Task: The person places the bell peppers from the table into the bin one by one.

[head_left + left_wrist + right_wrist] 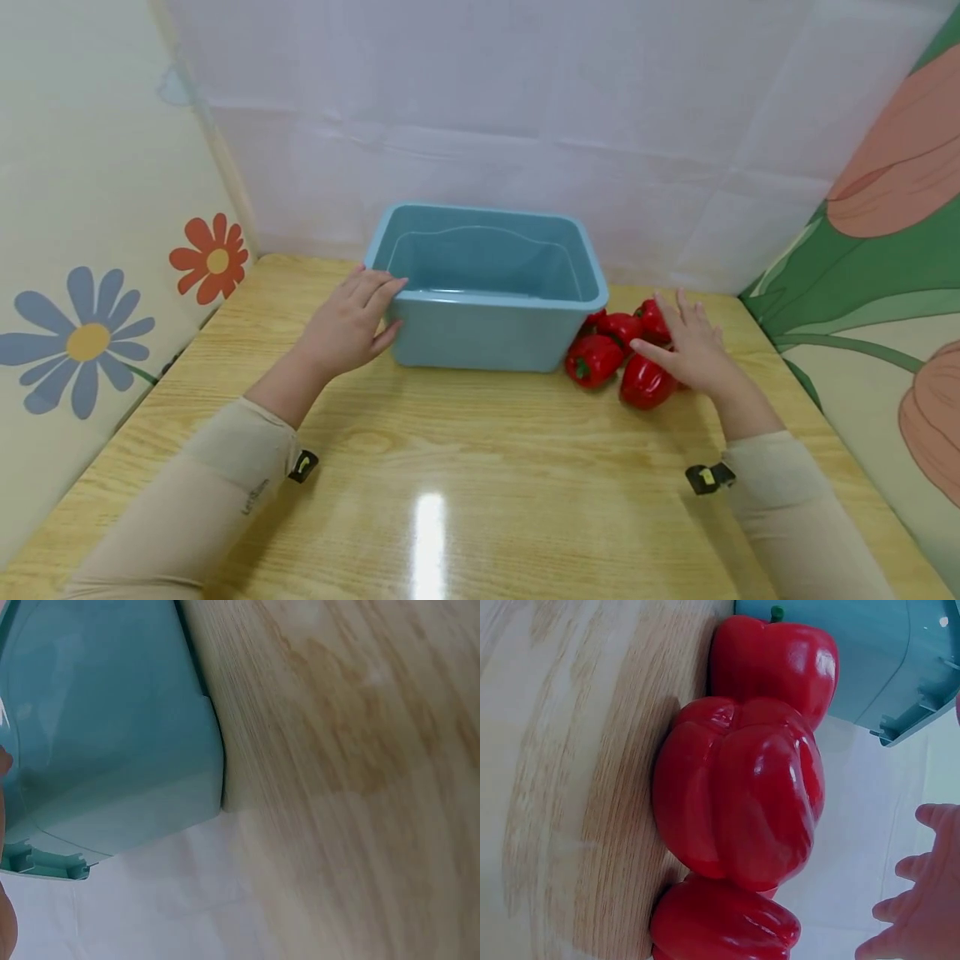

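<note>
A blue-green plastic storage box (pixel 480 333) stands on the wooden table, its inside showing no contents. At its left front corner my left hand (pixel 348 321) holds the rim, with fingers over the edge and thumb against the outer wall. To the box's right lies a cluster of several red bell peppers (pixel 592 360). My right hand (pixel 693 346) hovers over the right side of that cluster, fingers spread and holding nothing. In the right wrist view, a large bell pepper (pixel 757 795) lies between two others, with the spread right fingers (pixel 915 900) apart from them.
A white cloth (pixel 540 108) hangs behind the box. Flower-printed panels (pixel 86 342) stand along both sides of the table (pixel 480 467). Each wrist wears a black strap with a small buckle (pixel 705 478).
</note>
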Tool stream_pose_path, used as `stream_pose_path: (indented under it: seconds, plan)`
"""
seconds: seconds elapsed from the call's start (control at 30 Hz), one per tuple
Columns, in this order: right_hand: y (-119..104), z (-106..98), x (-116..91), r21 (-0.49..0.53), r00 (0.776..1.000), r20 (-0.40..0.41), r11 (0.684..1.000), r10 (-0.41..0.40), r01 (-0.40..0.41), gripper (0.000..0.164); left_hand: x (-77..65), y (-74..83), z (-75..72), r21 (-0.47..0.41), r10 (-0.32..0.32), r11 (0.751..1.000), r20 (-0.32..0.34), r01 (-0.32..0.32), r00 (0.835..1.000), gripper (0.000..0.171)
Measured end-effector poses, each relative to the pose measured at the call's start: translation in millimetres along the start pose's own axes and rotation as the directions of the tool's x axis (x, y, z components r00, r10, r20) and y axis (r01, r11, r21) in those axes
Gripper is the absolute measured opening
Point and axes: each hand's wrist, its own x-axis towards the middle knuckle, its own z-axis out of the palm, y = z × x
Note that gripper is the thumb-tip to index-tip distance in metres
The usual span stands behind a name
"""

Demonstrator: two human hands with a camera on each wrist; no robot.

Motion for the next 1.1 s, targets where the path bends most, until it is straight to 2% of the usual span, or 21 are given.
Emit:
stream_pose_path:
  seconds: [0.23, 0.4, 0.8, 1.1]
  plan:
    - [3, -1, 1, 0.005, 1.000, -0.016, 1.000, -0.002, 0.002, 0.093, -2.0, -4.4, 3.0, -0.037, 0.011, 0.999, -0.031, -0.013, 0.999, 0.059]
    - [6, 0, 3, 0.019, 0.999, -0.032, 1.000, 0.001, 0.000, 0.094, -1.6, -4.1, 2.7, -0.077, -0.007, 0.997, -0.064, 0.002, 0.998, 0.049]
    - [7, -3, 2, 0.067, 0.999, -0.049, 0.998, 0.005, -0.002, 0.091, 2.2, 0.6, 2.3, -0.093, -0.040, 0.995, -0.167, 0.025, 0.985, 0.038]
    - [10, -6, 1, 0.092, 0.999, -0.028, 0.996, 0.023, -0.021, 0.090, 3.2, 0.3, 1.7, -0.087, -0.053, 0.995, -0.162, 0.039, 0.985, 0.039]
